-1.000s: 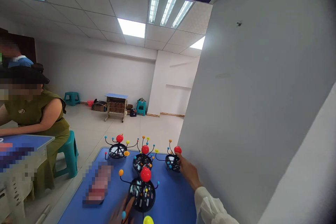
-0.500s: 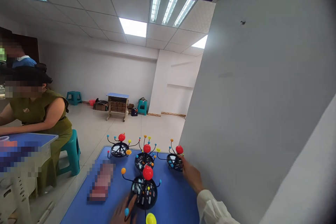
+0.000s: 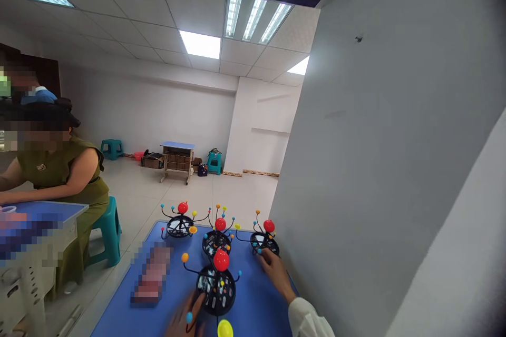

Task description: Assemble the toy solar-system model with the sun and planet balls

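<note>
Where the right side of the blue table (image 3: 255,303) ran beside a grey wall (image 3: 375,142), the right hand (image 3: 276,272) was at the near edge of the right model (image 3: 269,243), a round black base topped by a red ball (image 3: 269,226). Its fingers were bent at the rim, but whether they gripped it I could not tell. A white sleeve (image 3: 310,321) covered that forearm. The left hand (image 3: 179,321), blurred, was at the near left of the near model (image 3: 216,290), its fingers at the left edge of the base; their hold could not be made out either. A blue ball (image 3: 189,317) showed in front of this hand, and a yellow piece (image 3: 225,328) sat to its right. Beyond the near model stood the middle model (image 3: 216,245), with the left model (image 3: 179,227) to its far left, all four on the table. A pixelated reddish object (image 3: 152,276) lay on the table's left part. At the left, a person (image 3: 59,174) sat on a teal stool (image 3: 113,231) at a second table (image 3: 65,210). Far off stood a small table (image 3: 177,145), with a far stool (image 3: 214,164) to its right.
</note>
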A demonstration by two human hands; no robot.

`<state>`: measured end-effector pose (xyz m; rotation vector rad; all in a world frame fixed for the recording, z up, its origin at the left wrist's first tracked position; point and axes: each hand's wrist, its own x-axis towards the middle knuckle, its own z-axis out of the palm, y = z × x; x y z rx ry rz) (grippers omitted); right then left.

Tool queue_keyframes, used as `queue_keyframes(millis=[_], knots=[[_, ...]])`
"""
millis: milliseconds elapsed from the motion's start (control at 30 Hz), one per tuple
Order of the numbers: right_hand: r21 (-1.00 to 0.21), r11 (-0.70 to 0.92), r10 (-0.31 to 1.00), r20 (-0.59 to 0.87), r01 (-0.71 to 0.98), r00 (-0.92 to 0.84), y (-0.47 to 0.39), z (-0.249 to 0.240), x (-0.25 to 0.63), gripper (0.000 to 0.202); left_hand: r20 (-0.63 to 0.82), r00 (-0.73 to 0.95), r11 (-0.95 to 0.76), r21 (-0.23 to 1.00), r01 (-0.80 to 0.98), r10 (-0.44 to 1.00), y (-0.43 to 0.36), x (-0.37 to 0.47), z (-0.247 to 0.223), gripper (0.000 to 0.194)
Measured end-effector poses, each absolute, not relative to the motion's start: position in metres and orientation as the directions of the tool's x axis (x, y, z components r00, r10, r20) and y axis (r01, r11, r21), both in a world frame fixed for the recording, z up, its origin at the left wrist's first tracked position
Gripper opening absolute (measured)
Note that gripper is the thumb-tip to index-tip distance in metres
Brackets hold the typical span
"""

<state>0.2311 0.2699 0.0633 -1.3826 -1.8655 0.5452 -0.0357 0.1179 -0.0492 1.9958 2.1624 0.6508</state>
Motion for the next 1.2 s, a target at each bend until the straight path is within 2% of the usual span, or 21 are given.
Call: queue_keyframes(millis=[333,667,867,1000,1100,1200], knots=[[-0.746,0.244,0.953,0.303,0.620,-0.010,0.257,0.062,0.266,0.035,0.189,-0.090,0.009,0.391,0.920,0.978,0.117,-0.035,-0.050,0.060],[-0.741,0.216,0.925,0.364,0.636,0.110,0.235,0.045,0.263,0.050,0.207,-0.133,0.019,0.477,0.879,0.969,0.115,-0.035,-0.046,0.060],[-0.523,0.354,0.884,0.457,0.775,-0.096,0.234,0.040,0.232,0.050,0.169,-0.100,0.018,0.430,0.903,0.980,0.116,-0.034,-0.044,0.061],[-0.393,0.398,0.897,0.359,0.829,-0.260,0.238,0.046,0.220,0.050,0.110,-0.078,0.021,0.446,0.895,0.991,0.117,-0.037,-0.045,0.065],[-0.265,0.375,0.908,0.299,0.888,-0.294,0.238,0.045,0.221,0.053,0.140,-0.102,0.025,0.470,0.882,0.985,0.117,-0.038,-0.046,0.064],[-0.189,0.371,0.906,0.290,0.909,-0.309,0.237,0.042,0.228,0.048,0.167,-0.111,0.017,0.481,0.877,0.980,0.115,-0.035,-0.043,0.065]])
